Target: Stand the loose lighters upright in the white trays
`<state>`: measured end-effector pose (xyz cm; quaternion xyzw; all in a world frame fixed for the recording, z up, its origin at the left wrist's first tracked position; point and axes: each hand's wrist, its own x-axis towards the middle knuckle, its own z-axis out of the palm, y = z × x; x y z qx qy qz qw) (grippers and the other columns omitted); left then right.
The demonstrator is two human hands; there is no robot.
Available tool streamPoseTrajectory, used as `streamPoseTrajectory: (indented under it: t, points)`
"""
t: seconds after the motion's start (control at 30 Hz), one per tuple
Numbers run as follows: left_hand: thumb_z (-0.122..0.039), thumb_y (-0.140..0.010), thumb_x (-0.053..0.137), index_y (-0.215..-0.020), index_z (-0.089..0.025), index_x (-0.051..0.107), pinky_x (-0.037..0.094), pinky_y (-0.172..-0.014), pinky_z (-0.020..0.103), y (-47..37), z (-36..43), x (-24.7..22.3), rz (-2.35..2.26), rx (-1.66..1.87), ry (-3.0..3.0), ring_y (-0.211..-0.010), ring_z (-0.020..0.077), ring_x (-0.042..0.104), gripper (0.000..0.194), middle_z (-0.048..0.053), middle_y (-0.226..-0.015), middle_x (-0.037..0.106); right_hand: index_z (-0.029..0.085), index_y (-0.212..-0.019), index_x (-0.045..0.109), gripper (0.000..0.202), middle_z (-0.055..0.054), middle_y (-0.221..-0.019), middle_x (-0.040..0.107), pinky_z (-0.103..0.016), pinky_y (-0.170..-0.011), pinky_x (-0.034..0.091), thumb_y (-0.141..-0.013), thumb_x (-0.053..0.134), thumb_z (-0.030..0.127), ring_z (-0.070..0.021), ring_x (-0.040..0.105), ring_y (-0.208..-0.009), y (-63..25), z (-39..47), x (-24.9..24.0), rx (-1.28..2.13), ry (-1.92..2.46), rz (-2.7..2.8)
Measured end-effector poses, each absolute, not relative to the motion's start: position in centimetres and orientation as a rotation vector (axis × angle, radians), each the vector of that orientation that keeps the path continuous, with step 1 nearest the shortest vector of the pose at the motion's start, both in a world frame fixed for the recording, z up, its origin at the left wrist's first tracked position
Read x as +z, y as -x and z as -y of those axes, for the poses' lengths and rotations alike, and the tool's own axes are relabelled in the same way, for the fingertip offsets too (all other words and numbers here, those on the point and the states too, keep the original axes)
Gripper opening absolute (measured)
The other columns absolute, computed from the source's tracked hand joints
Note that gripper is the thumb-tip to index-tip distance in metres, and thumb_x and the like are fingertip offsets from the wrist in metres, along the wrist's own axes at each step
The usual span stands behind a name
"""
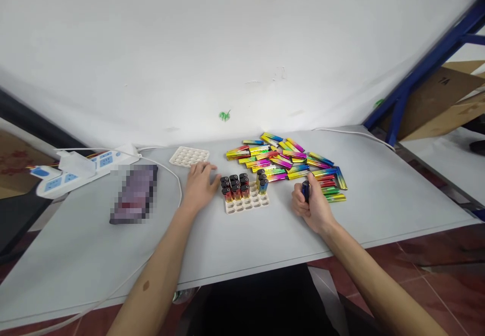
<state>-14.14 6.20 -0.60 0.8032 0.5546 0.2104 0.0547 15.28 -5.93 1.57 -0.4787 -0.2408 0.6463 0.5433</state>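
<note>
Loosely piled shiny sleeves (282, 162), pocketed tray (247, 206)

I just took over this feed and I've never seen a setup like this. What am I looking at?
There is no machine here: these are a person's two bare hands, seen from a camera worn on their head, looking forward and down. The right hand grips a dark blue piece. The left hand lies open on the grey table, between a white tray with small dark-topped pieces standing in some slots and a second tray. Behind sits a loose pile of shiny, colourful pieces. Far left is a power strip.
</note>
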Motion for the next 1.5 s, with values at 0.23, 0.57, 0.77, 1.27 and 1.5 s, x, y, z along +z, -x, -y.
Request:
streamPoseTrajectory:
  t: [0.23,0.57,0.77,1.27,1.5]
  points:
    - [-0.036,-0.094,0.049,-0.115,-0.019,0.062,0.039,-0.108,0.048,14.1,-6.1,-0.5,-1.680,0.631,-2.438,-0.123,0.0326,0.047,0.030,0.013,-0.124,0.058,0.021,-0.046,0.041,0.051,0.006,-0.040,0.023,-0.023,-0.037,0.012,-0.089,0.042,0.048,-0.0068,0.013,-0.036,-15.1,6.0,1.1,1.476,1.168,0.564]
    - [-0.036,-0.094,0.049,-0.116,-0.017,0.063,0.039,-0.108,0.048,14.1,-6.2,-0.5,-1.684,0.623,-2.444,-0.122,0.0330,0.046,0.032,0.013,-0.124,0.058,0.018,-0.062,0.056,0.059,0.006,-0.047,0.029,-0.023,-0.040,0.018,-0.093,0.040,0.066,-0.0069,0.024,-0.039,-14.8,6.3,0.9,1.402,1.193,0.742]
    - [-0.035,-0.094,0.049,-0.117,-0.017,0.063,0.038,-0.109,0.048,14.1,-6.1,-0.5,-1.681,0.626,-2.441,-0.122,0.0328,0.046,0.032,0.013,-0.125,0.058,0.023,-0.097,0.067,0.035,-0.003,-0.086,0.064,-0.031,-0.073,0.048,-0.093,0.056,0.055,-0.0168,0.061,-0.081,-14.9,7.2,5.3,1.243,1.316,1.288]
    - [-0.033,-0.094,0.050,-0.114,-0.018,0.063,0.039,-0.107,0.049,14.1,-5.9,-0.6,-1.634,0.637,-2.443,-0.121,0.0324,0.046,0.028,0.013,-0.122,0.058,0.022,-0.099,0.068,0.019,-0.005,-0.109,0.072,-0.036,-0.083,0.051,-0.090,0.063,0.038,-0.0215,0.067,-0.095,-11.9,0.9,11.6,0.480,1.386,1.977]
    - [-0.034,-0.094,0.051,-0.114,-0.018,0.063,0.040,-0.105,0.048,14.0,-5.9,-0.4,-1.638,0.622,-2.430,-0.120,0.0324,0.046,0.029,0.013,-0.120,0.058,0.026,-0.103,0.070,0.021,-0.003,-0.106,0.074,-0.037,-0.084,0.051,-0.090,0.062,0.040,-0.0232,0.066,-0.097,-12.4,0.0,12.0,0.454,1.414,2.128]
